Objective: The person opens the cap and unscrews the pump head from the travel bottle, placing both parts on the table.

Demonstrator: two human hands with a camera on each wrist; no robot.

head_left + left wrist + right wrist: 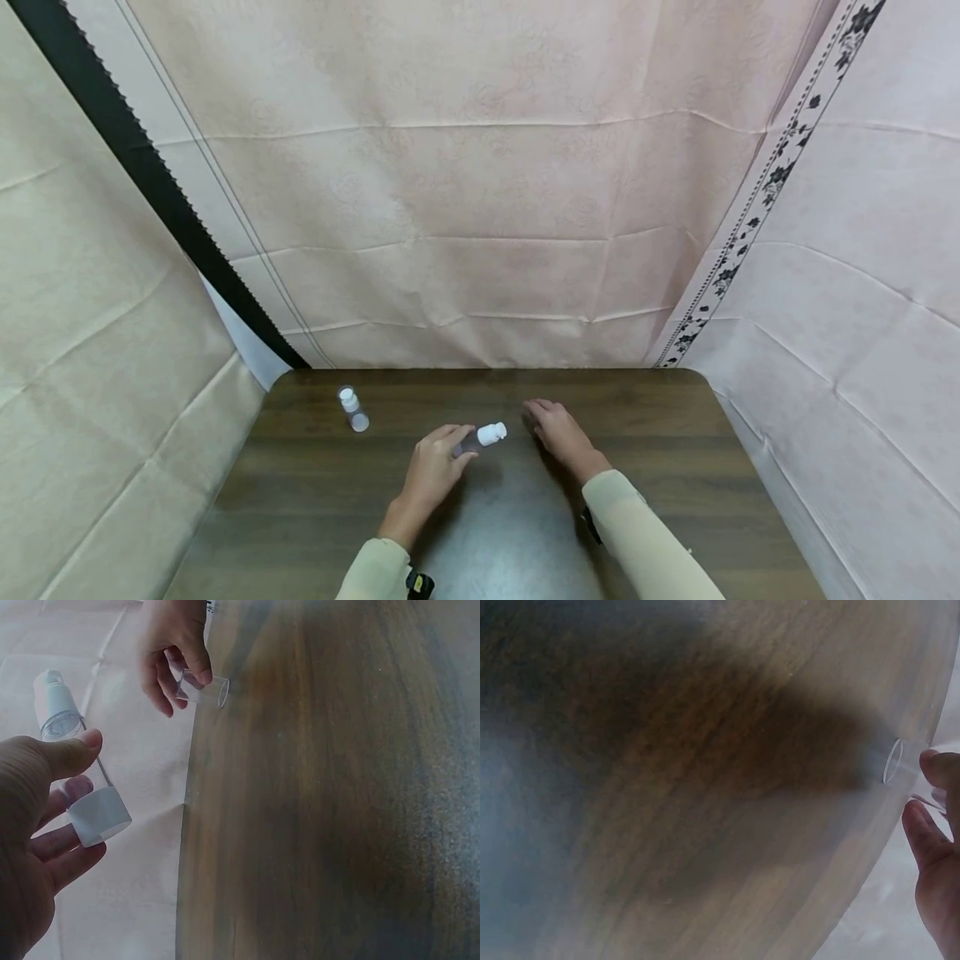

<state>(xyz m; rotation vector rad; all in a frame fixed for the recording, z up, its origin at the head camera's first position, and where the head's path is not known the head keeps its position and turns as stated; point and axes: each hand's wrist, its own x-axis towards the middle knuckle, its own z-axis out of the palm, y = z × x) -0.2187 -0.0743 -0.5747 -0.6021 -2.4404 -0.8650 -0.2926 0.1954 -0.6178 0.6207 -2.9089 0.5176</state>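
My left hand (433, 468) grips a small clear pump bottle (491, 433) between thumb and fingers, tilted above the table. In the left wrist view the bottle shows a white pump top (57, 697) with no cover over it and a white base (100, 816). To the right, my right hand (561, 433) pinches a clear, tube-shaped cap (211, 690) low over the tabletop. Its round open rim shows in the right wrist view, where the fingers (928, 832) hold it from the side. Whether the cap touches the table I cannot tell.
A second small bottle (353, 408) with a white top is at the far left of the brown wooden table (300, 508). Pale cloth hangings (480, 192) enclose the table's back and sides.
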